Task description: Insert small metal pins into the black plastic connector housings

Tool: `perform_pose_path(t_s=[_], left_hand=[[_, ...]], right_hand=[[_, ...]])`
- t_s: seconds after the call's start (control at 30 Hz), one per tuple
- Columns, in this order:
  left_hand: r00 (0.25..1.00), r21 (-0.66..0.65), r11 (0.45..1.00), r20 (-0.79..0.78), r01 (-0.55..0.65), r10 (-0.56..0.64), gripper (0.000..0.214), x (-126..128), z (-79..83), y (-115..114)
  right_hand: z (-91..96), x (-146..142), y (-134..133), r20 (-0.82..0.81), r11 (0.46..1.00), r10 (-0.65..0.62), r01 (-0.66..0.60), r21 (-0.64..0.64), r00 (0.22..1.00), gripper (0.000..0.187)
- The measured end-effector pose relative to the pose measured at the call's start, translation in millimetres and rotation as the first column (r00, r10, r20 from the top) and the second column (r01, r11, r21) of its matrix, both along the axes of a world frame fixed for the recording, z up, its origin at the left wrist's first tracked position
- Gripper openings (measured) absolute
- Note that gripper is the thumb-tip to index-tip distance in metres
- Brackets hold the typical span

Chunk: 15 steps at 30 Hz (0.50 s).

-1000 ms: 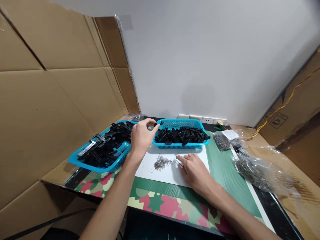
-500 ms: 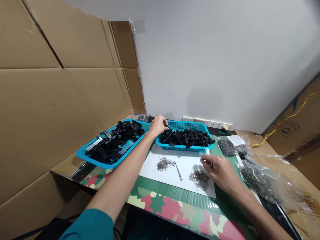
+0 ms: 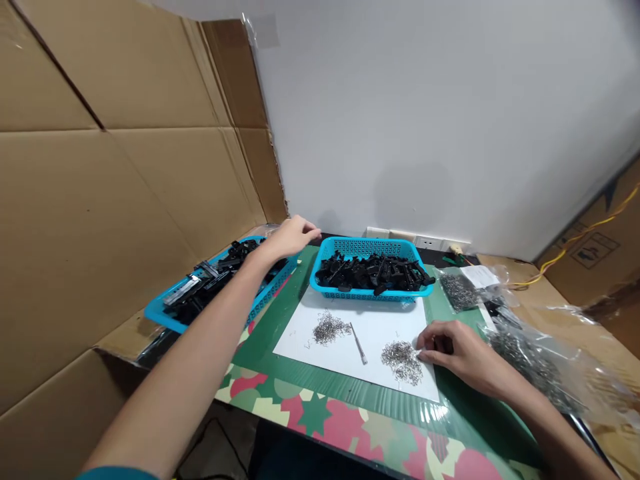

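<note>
My left hand (image 3: 291, 236) reaches out over the far end of the left blue basket (image 3: 165, 312), which is full of black plastic parts (image 3: 215, 280); its fingers are stretched forward and hold nothing I can see. My right hand (image 3: 463, 353) rests on the white sheet (image 3: 350, 347), fingers curled, its fingertips touching a small heap of metal springs (image 3: 401, 355). A second heap of springs (image 3: 327, 328) and a thin metal pin (image 3: 359, 343) lie on the sheet. Behind them stands a second blue basket (image 3: 367, 248) holding black parts.
Cardboard panels wall in the left side and the right corner. Clear plastic bags of small metal parts (image 3: 530, 360) lie at the right, another bag (image 3: 457, 290) beside the centre basket. A green mat (image 3: 450, 413) over a star-patterned cover lies under the sheet. A socket strip (image 3: 415, 240) runs along the wall.
My left hand left the centre basket and moved left and back over the left basket. My right hand went from the pin to the right-hand heap of springs.
</note>
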<state>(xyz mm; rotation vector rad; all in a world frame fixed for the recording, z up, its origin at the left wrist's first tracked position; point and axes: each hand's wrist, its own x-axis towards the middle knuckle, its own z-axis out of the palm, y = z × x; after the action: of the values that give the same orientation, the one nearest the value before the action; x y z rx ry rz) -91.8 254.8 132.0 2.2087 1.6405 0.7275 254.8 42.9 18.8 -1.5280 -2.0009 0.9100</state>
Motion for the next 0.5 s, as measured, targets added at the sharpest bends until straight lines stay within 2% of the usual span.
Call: perform_pose_path(t_s=[0.17,0.3,0.4,0.5], left_hand=[[0.965,0.015,0.995,-0.242,-0.103,0.103,0.02,-74.8,20.8,-27.6],[0.902,-0.009,0.98,-0.393,-0.201,0.181,0.016,-127.4,17.6,-54.1],[0.862,-0.057,0.975,-0.479,-0.217,0.164,0.017,-142.0,6.3,-66.0],[0.844,-0.102,0.979,-0.528,-0.178,0.098,0.022,-136.3,-8.8,-64.8]], right_hand=[[-4.3,-2.8,-2.1,0.014,1.0,0.018,-0.018,0.01,1.0,0.02],[-10.3,3.4,-4.6,0.018,0.999,0.049,-0.049,-0.002,0.999,0.024],[-12.0,9.7,-4.3,0.026,0.998,0.052,-0.051,-0.046,0.998,0.031],[-8.7,13.0,-3.2,0.033,0.996,0.034,-0.032,-0.078,0.999,0.036]])
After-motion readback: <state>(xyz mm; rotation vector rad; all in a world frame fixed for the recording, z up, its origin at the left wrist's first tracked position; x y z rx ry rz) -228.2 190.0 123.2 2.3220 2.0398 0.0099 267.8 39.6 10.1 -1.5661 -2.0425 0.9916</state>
